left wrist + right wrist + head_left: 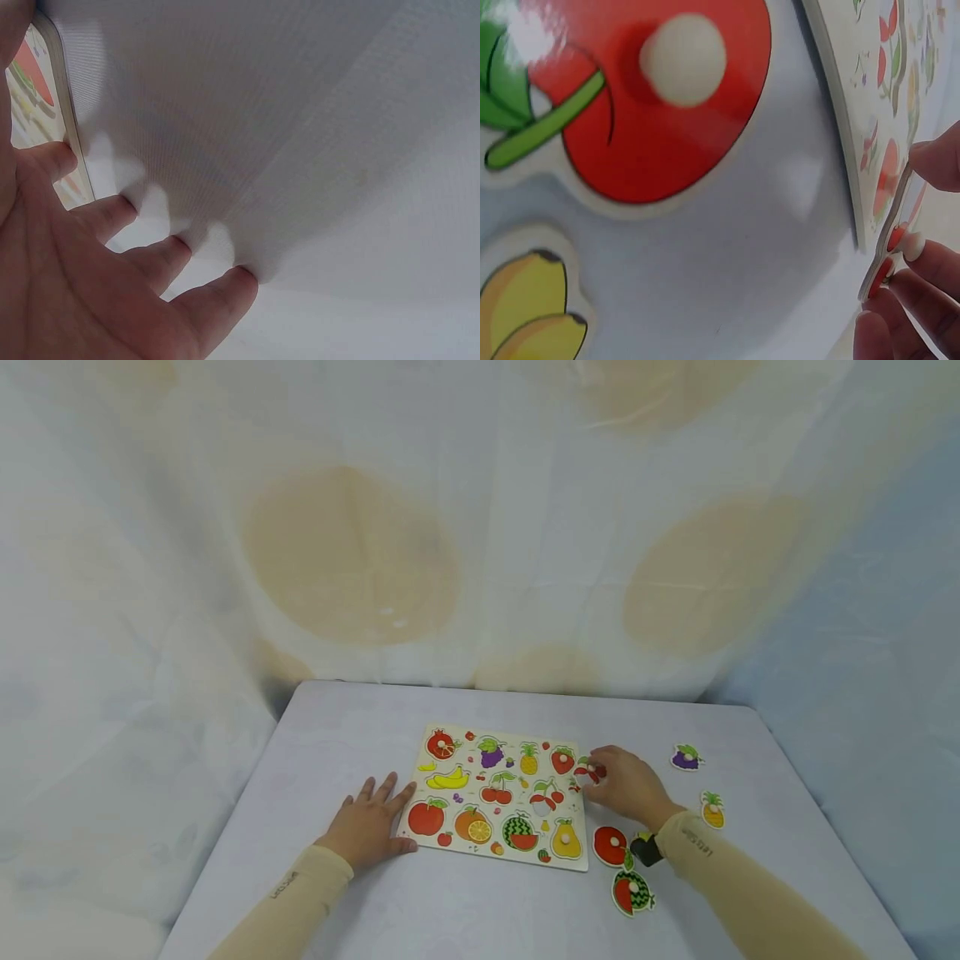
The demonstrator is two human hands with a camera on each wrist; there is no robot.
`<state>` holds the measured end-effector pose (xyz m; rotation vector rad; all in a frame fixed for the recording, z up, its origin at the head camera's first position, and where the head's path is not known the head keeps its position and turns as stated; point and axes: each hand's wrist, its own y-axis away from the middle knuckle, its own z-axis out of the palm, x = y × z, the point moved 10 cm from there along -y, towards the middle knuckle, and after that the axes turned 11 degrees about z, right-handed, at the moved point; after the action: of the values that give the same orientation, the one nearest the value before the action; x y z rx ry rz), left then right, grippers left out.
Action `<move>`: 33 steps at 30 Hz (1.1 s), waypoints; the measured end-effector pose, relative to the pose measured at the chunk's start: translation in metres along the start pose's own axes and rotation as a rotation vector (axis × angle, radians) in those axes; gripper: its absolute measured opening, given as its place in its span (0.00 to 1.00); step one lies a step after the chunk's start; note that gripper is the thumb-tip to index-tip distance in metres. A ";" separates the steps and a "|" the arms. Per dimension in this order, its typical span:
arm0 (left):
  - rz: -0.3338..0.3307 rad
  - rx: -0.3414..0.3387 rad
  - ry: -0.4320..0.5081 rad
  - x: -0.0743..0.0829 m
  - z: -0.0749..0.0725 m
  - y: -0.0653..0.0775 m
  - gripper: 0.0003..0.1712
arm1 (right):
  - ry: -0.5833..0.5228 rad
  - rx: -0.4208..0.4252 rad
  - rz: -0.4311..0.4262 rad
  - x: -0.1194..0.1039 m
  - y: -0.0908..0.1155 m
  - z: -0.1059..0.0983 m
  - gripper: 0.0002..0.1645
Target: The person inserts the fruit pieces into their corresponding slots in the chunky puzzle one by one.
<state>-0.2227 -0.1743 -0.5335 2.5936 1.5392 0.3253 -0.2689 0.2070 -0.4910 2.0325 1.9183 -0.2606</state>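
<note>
A wooden fruit puzzle board [468, 781] lies on the table with pictures of several fruits. My left hand [367, 822] is spread flat at its left side, thumb and forefinger reaching the board's edge; in the left wrist view the other fingertips [244, 281] rest on the cloth. At the board's right edge, my right hand [626, 783] pinches a red-fruit puzzle piece [588, 770] between thumb and fingers. The right wrist view shows that piece [889, 259] tilted on edge beside the board [840, 97], a pale knob at the fingers.
Right of the board lie an apple piece [610, 843], a watermelon piece [632, 893], a grape piece [686, 757] and a pineapple piece [712, 810]. A banana piece [536, 300] sits beside the apple, under the right wrist. A pale curtain [487, 527] hangs behind the table.
</note>
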 end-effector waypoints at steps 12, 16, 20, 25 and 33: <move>-0.003 -0.006 -0.008 0.001 0.000 -0.001 0.56 | 0.029 -0.041 -0.037 -0.024 0.006 0.017 0.32; -0.006 -0.006 -0.008 0.000 0.001 -0.001 0.56 | 0.025 -0.064 -0.026 -0.032 0.009 0.022 0.30; -0.005 -0.012 -0.009 0.000 0.001 0.000 0.56 | 0.026 -0.063 -0.051 -0.042 0.013 0.025 0.28; -0.005 -0.016 -0.004 0.001 0.000 0.001 0.56 | 0.054 -0.065 -0.069 -0.052 0.016 0.034 0.30; -0.006 -0.022 0.001 0.002 -0.002 0.002 0.56 | 0.082 -0.088 -0.060 -0.061 0.018 0.042 0.31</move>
<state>-0.2206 -0.1732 -0.5311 2.5726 1.5350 0.3413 -0.2515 0.1349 -0.5060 1.9592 2.0052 -0.1062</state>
